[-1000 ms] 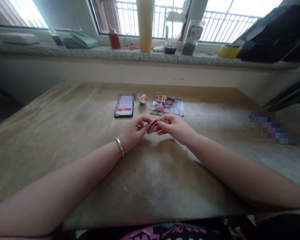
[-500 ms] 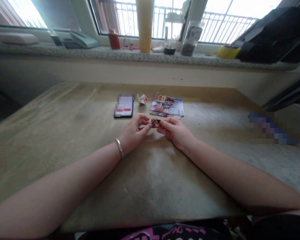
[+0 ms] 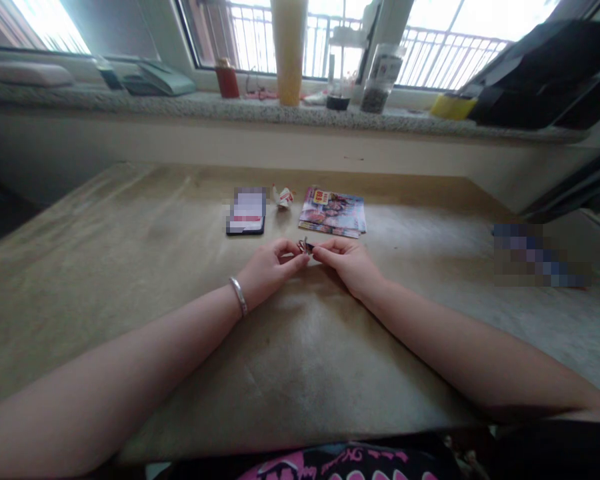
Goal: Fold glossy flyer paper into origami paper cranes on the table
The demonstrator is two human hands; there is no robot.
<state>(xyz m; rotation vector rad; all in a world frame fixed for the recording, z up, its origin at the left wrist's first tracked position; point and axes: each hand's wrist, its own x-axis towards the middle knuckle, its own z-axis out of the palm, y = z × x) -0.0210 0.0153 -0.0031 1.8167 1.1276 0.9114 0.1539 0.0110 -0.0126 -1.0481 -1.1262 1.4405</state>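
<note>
Between my two hands is a small folded piece of printed paper [image 3: 305, 246], dark and pale in colour, just above the tabletop. My left hand [image 3: 271, 265], with a silver bangle at its wrist, pinches the paper's left side between thumb and fingers. From the right, my right hand [image 3: 353, 263] pinches its other side, fingertips close to those of the left. Just beyond the hands lies a stack of colourful printed leaflets [image 3: 333, 213]. A crumpled white and red paper [image 3: 283, 197] sits left of the stack. The exact folds are too small to make out.
A phone [image 3: 247, 212] with a blurred screen lies on the table [image 3: 300, 373] left of the crumpled paper. A blurred blue item [image 3: 537, 257] rests far right. Behind, the stone windowsill [image 3: 260, 110] carries a red bottle [image 3: 227, 79], yellow tape [image 3: 453, 107] and a dark bag [image 3: 535, 80].
The paper has turned and looks more compact, with a narrow piece sticking up. My fingertips have come closer together, and my left hand sits slightly lower.
</note>
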